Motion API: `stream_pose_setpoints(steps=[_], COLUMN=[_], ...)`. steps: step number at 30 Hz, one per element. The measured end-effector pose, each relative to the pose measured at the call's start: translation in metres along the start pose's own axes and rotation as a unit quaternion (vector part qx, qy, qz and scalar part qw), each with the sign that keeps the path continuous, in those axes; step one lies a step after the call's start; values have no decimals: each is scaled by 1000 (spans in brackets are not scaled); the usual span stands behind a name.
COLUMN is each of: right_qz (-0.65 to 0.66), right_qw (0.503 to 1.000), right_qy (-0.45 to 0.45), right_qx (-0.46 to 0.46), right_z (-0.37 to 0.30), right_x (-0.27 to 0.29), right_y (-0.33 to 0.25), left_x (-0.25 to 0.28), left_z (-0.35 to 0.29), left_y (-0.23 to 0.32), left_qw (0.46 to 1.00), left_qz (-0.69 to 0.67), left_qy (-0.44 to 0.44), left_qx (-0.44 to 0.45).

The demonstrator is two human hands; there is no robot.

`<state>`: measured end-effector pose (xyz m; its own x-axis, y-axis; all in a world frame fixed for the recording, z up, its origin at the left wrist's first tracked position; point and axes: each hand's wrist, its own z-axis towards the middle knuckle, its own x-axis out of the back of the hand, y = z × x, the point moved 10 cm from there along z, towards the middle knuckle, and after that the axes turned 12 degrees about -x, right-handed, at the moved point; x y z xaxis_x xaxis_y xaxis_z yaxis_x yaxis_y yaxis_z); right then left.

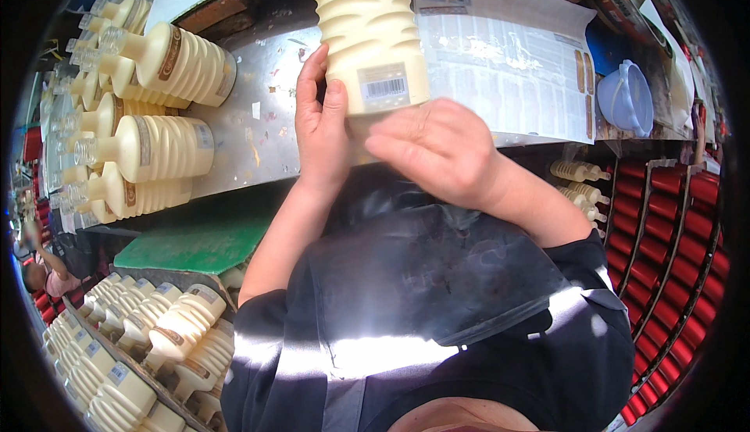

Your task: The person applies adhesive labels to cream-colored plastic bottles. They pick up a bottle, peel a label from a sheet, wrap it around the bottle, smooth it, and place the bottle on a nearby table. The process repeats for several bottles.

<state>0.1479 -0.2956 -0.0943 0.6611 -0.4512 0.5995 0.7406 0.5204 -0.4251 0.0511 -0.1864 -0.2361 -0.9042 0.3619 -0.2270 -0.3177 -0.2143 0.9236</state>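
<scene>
A cream-coloured bottle [367,33] with a wavy ribbed body lies on the metal work table, its flat base toward me. It carries a barcode label [383,85] near the base and another label at its far end. My left hand [322,119] grips the bottle's left side near the base, with the thumb on the near face and the fingers around the edge. Beside the base's right corner is my right hand [441,147], its fingers bent inward and smeared by motion. Whether anything is in it cannot be seen.
Several similar bottles [168,147] lie stacked at the table's left. A sheet of labels [508,57] covers its right part, near a light-blue bucket [625,100]. Crates of bottles [183,323] stand lower left, by a green board [191,237]. Red cylinders [664,260] fill racks at right.
</scene>
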Motion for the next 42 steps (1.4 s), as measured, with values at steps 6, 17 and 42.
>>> stream_pose_setpoints(steps=[6, 17, 42], right_qz=[134, -26, -104], right_qw=[910, 940, 902], right_qy=[67, 87, 31], right_qx=[-386, -329, -419], right_z=[-23, -15, -10], right_x=[-2, 2, 10], right_y=[78, 110, 66], left_x=[8, -3, 6], left_z=[2, 15, 17], left_y=[12, 12, 30], left_qw=[996, 988, 975], left_qz=[75, 143, 208], left_qy=[47, 24, 5], left_qx=[-30, -46, -80])
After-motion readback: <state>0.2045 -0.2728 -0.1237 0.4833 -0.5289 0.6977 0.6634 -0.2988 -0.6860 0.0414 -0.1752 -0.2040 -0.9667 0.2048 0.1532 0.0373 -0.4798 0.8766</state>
